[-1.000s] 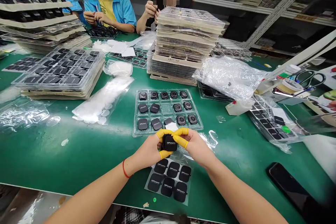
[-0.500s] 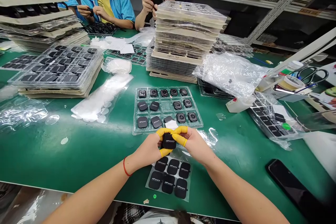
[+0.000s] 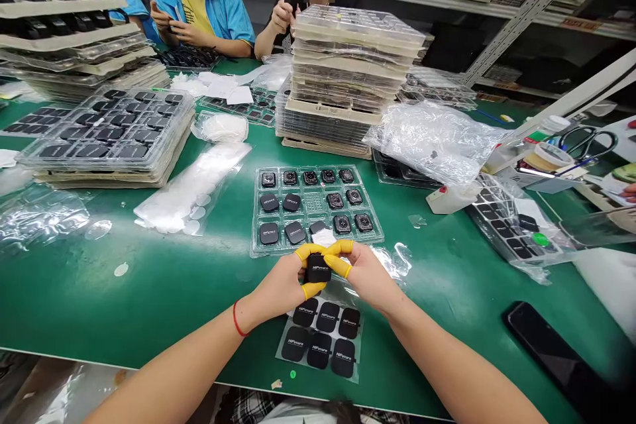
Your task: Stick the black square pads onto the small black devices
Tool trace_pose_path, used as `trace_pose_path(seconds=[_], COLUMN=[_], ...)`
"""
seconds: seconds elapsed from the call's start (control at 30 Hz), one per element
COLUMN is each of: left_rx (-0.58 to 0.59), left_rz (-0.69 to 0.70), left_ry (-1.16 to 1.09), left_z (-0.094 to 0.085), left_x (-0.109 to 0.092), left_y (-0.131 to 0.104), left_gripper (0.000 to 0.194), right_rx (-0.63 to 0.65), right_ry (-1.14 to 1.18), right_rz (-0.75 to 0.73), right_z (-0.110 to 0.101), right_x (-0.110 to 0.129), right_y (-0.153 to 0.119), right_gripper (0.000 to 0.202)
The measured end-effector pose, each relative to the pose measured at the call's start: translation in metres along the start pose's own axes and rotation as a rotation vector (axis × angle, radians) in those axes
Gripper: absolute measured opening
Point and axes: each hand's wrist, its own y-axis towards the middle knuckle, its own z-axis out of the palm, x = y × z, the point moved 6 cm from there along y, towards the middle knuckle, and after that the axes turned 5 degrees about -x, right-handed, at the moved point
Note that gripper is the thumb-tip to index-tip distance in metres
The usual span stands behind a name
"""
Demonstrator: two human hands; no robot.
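Black watch (image 3: 319, 270), one: left fingers (image 3: 313, 290) gripping, right fingers (image 3: 338, 266) pinching upper edge; step, seemingly edge alignment; next calls for even pressure.

Your black square piece (image 3: 318, 269) has rounded corners and pale HiFuture lettering, right way up and facing you; it is held above the counter (image 3: 189, 291) between your left hand (image 3: 281, 283) and right hand (image 3: 366, 275).
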Motion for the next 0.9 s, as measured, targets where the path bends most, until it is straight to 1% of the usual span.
trace_pose_path(seconds=[0.1, 0.2, 0.27, 0.3, 0.37, 0.4, 0.47, 0.53, 0.63, 0.73, 0.8, 0.87, 0.9], left_rx=[-0.009, -0.018, -0.027, -0.028, -0.005, 0.012, 0.041, 0.067, 0.09, 0.09, 0.05, -0.016, -0.043], left_rz=[-0.016, -0.039, -0.053, -0.057, -0.05, -0.039, -0.027, -0.04, -0.094, -0.137, -0.129, -0.133, -0.147], left_ry=[-0.021, -0.067, -0.114, -0.138, -0.177, -0.188, -0.199, -0.216, -0.233, -0.279, -0.313, -0.296, -0.278], left_z=[0.0, 0.0, -0.001, 0.0, 0.001, 0.001, 0.002, 0.003, 0.006, 0.009, 0.007, 0.001, -0.003], left_x=[0.0, 0.001, 0.003, 0.004, 0.005, 0.005, 0.006, 0.007, 0.01, 0.012, 0.012, 0.013, 0.015], left_y=[0.0, 0.0, 0.001, 0.001, 0.001, 0.001, 0.002, 0.002, 0.002, 0.003, 0.004, 0.006, 0.007], left_gripper=[0.043, 0.042, 0.043, 0.044, 0.046, 0.046, 0.043, 0.039, 0.038, 0.044, 0.05, 0.06, 0.066], right_rx=[-0.037, -0.14, -0.206, -0.206, -0.141, -0.093, -0.031, -0.024, 0.006, 0.046, 0.045, -0.006, -0.072], right_ry=[-0.105, -0.351, -0.51, -0.55, -0.555, -0.541, -0.516, -0.475, -0.348, -0.269, -0.29, -0.327, -0.366], right_rz=[-0.044, -0.231, -0.353, -0.381, -0.375, -0.358, -0.321, -0.295, -0.248, -0.207, -0.207, -0.197, -0.191], right_z=[-0.001, -0.004, -0.003, 0.0, 0.008, 0.013, 0.02, 0.022, 0.02, 0.015, 0.01, 0.0, -0.006], right_x=[0.003, 0.016, 0.025, 0.026, 0.024, 0.022, 0.018, 0.016, 0.013, 0.011, 0.012, 0.015, 0.016], right_y=[-0.001, -0.005, -0.01, -0.011, -0.01, -0.009, -0.004, 0.001, 0.003, -0.001, 0.001, 0.016, 0.028], right_gripper=[0.012, 0.013, 0.021, 0.031, 0.053, 0.058, 0.052, 0.039, 0.023, 0.025, 0.028, 0.032, 0.031])
